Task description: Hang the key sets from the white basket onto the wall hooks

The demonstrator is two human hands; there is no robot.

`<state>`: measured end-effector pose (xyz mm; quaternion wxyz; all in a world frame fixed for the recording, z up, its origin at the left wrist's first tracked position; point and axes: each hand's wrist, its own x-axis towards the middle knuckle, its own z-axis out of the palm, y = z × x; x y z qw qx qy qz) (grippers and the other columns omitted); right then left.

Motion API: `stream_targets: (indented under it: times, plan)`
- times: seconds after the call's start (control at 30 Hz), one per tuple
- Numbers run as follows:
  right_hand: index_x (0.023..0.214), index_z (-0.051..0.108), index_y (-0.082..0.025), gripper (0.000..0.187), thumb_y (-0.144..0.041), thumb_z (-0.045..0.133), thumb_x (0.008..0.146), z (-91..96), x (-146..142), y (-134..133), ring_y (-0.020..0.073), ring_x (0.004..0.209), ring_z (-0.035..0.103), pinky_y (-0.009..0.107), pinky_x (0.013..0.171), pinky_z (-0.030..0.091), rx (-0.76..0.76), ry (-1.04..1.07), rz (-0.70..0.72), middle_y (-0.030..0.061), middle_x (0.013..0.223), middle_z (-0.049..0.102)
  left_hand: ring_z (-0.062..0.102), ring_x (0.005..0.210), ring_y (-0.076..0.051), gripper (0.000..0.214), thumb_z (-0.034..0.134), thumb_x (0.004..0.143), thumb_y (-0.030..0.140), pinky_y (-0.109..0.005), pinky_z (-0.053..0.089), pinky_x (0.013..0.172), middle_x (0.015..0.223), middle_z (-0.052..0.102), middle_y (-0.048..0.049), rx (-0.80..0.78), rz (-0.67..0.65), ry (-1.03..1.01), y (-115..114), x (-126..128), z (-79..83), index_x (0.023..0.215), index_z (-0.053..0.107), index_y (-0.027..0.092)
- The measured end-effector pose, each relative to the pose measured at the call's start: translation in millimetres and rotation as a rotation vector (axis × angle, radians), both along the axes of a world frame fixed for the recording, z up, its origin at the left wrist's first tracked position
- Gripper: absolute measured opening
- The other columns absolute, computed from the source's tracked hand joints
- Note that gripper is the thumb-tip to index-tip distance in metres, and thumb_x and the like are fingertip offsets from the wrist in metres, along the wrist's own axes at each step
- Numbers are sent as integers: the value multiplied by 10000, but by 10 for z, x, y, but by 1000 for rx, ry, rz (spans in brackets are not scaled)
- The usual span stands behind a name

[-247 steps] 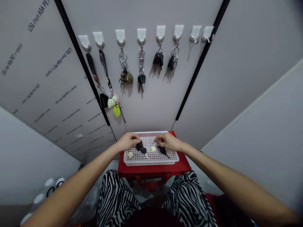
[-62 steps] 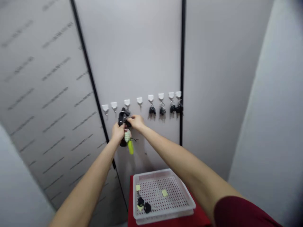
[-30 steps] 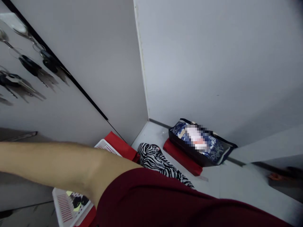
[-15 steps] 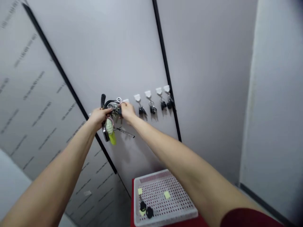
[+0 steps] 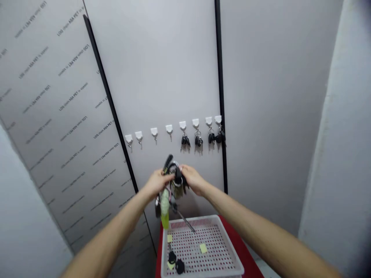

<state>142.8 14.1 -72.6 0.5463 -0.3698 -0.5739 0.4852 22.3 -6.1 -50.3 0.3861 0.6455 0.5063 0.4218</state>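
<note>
My left hand (image 5: 158,181) is closed on a bunch of keys (image 5: 178,180) with black heads and metal rings. From the bunch dangle a pale green and yellow keychain (image 5: 165,208), a black strap (image 5: 168,161) that sticks up, and a thin grey rod (image 5: 185,220). My right hand (image 5: 193,179) grips the right side of the same bunch, its fingertips partly hidden behind the keys. Both hands are in front of the wall panel, below a row of white hooks (image 5: 169,128) and above the white basket (image 5: 236,253).
Key sets (image 5: 198,141) hang from the right-hand hooks; the left-hand hooks carry only small metal clasps. Inside the perforated basket lie two black-headed keys (image 5: 180,266) and yellow paper squares (image 5: 203,248). It stands on a red surface (image 5: 246,258). Dark vertical strips (image 5: 219,69) divide the wall.
Both hands have come down from the hooks with the bunch and now hold it lower, nearer the basket. The view has shifted, and the left-hand hooks show.
</note>
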Motion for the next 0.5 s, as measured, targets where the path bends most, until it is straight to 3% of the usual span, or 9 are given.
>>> stream_targets:
  times: [0.13, 0.23, 0.3, 0.37, 0.43, 0.5]
  plan:
    - [533, 428, -163, 93, -198, 373, 600, -719, 147, -179, 73, 443, 388, 188, 432, 318, -124, -192, 7, -41, 464, 418, 431, 466, -102, 113, 509, 533, 270, -215, 353, 452, 490, 479, 24, -77, -110, -56, -39, 190, -937, 596, 494, 177]
    - [595, 471, -151, 117, -222, 378, 584, -1182, 281, -264, 91, 516, 450, 209, 512, 362, -148, -329, 44, -20, 529, 489, 489, 600, -134, 284, 450, 584, 315, -238, 388, 558, 617, 552, -12, -106, -174, 2, -115, 268, -1393, 792, 518, 135]
    - [622, 501, -148, 161, -191, 358, 560, -1382, 356, -301, 115, 578, 490, 233, 560, 380, -127, -418, 69, 1, 574, 532, 496, 721, -153, 337, 465, 565, 289, -250, 383, 649, 759, 578, -22, -75, -239, 152, -179, 266, -1503, 872, 509, 155]
    - [625, 538, -177, 227, -153, 338, 520, -1472, 422, -309, 146, 633, 520, 262, 591, 389, -90, -536, 74, 8, 605, 564, 490, 802, -183, 398, 500, 517, 261, -286, 363, 708, 859, 571, -16, -53, -301, 410, -235, 234, -1509, 912, 500, 213]
    - [605, 564, -242, 275, -139, 334, 495, -1427, 489, -269, 170, 670, 540, 282, 605, 395, -52, -646, 74, 1, 628, 585, 492, 825, -229, 408, 529, 467, 260, -346, 348, 720, 857, 575, -28, -64, -320, 674, -259, 197, -1472, 875, 523, 247]
    - [626, 572, -295, 301, -137, 347, 504, -1211, 567, -175, 174, 737, 541, 278, 656, 394, 19, -647, 17, 0, 707, 597, 493, 821, -278, 391, 553, 424, 264, -401, 340, 700, 828, 577, -62, -58, -384, 734, -218, 181, -1395, 814, 547, 244]
